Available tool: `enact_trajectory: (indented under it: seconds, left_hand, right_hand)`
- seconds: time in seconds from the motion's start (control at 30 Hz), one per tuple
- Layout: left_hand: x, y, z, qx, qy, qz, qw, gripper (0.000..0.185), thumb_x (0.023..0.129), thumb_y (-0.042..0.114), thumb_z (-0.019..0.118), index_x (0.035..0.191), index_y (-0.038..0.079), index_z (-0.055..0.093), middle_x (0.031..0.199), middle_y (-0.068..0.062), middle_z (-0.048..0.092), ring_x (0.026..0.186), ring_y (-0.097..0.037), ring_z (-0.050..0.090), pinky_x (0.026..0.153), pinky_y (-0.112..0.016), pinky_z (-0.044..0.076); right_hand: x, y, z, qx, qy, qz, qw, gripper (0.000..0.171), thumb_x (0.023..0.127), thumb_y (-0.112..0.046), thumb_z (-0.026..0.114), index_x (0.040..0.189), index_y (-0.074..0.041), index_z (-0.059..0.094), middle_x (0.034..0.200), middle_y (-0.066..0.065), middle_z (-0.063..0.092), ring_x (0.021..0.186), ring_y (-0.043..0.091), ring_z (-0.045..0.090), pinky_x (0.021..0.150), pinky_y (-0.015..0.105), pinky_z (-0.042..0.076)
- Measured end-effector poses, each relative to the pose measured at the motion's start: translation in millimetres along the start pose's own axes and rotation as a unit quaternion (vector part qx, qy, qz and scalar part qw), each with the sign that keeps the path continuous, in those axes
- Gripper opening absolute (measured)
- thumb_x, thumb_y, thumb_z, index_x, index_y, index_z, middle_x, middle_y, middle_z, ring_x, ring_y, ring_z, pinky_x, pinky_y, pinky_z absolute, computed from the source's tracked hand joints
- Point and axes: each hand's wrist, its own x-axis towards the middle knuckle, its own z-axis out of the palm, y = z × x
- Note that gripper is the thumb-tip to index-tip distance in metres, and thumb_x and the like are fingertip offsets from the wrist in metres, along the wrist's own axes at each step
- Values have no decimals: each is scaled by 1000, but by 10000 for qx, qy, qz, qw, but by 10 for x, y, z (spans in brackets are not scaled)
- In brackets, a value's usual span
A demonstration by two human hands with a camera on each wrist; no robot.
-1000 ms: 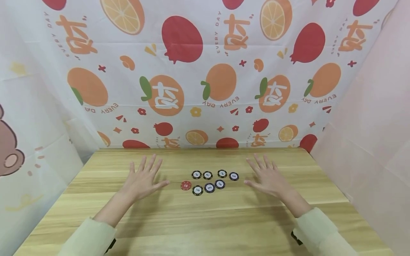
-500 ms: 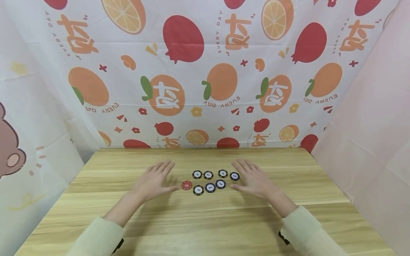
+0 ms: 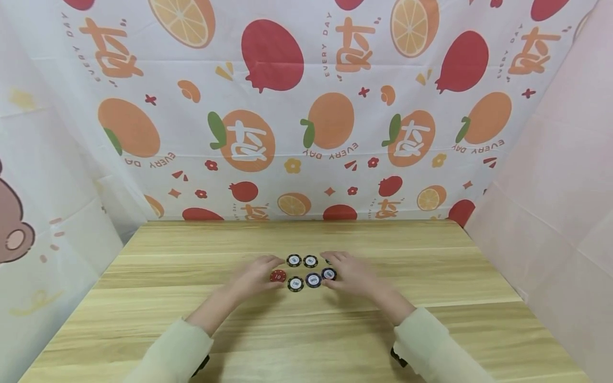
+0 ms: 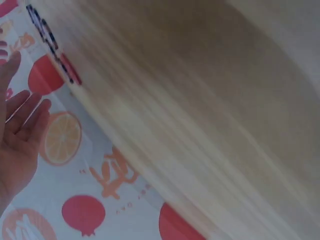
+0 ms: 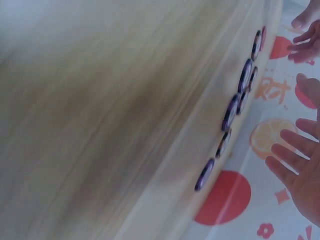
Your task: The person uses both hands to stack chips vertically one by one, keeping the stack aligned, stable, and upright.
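Hovering by the red "10" chip (image 3: 277,276) is the left hand (image 3: 256,275).

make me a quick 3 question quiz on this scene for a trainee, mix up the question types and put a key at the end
1. Multiple choice: which number is printed on the red chip?
a) 50
b) 10
c) 25

2. True or false: the red chip is standing on its edge.

3. Short answer: which of the person's hands is nearer the red chip?

Key:
1. b
2. False; it lies flat on the wooden table.
3. The left hand; the right hand is farther off.
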Motion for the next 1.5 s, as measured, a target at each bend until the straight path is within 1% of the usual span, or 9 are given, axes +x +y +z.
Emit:
enact_trajectory:
  seconds: [0.1,0.27,0.33,0.47,0.57,0.73,0.97,1.2,1.5]
  left_hand:
    - [64,14,94,-293,-45,351,9989,46,74,16,76,110,-6,60,107,-19,60,98,-32,58,85,-41,49]
    - [164,35,229,-794,-209,778,9936,41,72,6,76,107,-9,60,98,-18,62,82,-25,60,71,-29,52]
    - [189,41,262,-784,-201,925,9924,38,70,4,77,103,-8,61,94,-16,62,79,-23,59,69,-27,52]
    - [205,30,317,-596,-108,1095,9921,32,68,1,78,96,-6,64,89,-13,63,82,-23,59,73,-29,52]
    - [202,24,349,-531,-147,1041,9930,29,68,0,78,94,-5,64,88,-12,63,81,-23,59,72,-29,52]
    - [209,36,370,-493,-201,906,9945,27,69,2,77,94,-3,65,89,-11,64,83,-23,59,74,-30,52]
    - [220,41,368,-548,-231,850,9946,25,70,0,76,92,-3,65,87,-10,64,82,-23,58,73,-31,52]
    - [233,29,369,-654,-292,863,9937,23,70,-2,75,91,-3,65,85,-10,64,80,-23,59,72,-31,52]
    - [248,45,349,-650,-358,961,9926,23,71,-4,73,92,-4,64,90,-13,63,84,-25,60,75,-33,51]
  right_hand:
    - [62,-49,56,80,-154,53,9998,60,87,-37,62,133,-3,45,130,12,48,121,27,43,99,40,37]
    - [145,-106,123,547,-453,272,9971,46,87,-25,63,127,-4,53,126,10,52,120,25,44,98,38,38]
    - [172,-117,152,670,-490,292,9961,43,87,-21,63,125,-4,55,124,9,53,118,24,46,98,36,39]
    - [234,-122,220,673,-509,141,9963,39,86,-17,64,123,-3,57,119,8,56,111,21,51,94,31,42]
    - [272,-122,258,547,-533,36,9971,37,85,-16,65,119,-3,60,114,7,58,104,18,53,89,28,45]
    - [309,-128,275,426,-612,101,9972,36,83,-17,67,115,-3,62,112,7,58,102,18,53,87,27,46]
    - [330,-137,283,237,-726,90,9970,34,80,-18,69,111,-4,63,110,7,58,100,18,53,85,27,47]
    - [357,-158,303,-91,-855,177,9961,38,83,-26,67,116,-7,62,115,6,56,104,18,53,86,29,47]
    - [366,-177,295,-157,-970,214,9949,37,84,-25,66,118,-9,62,117,7,54,107,19,51,88,30,46]
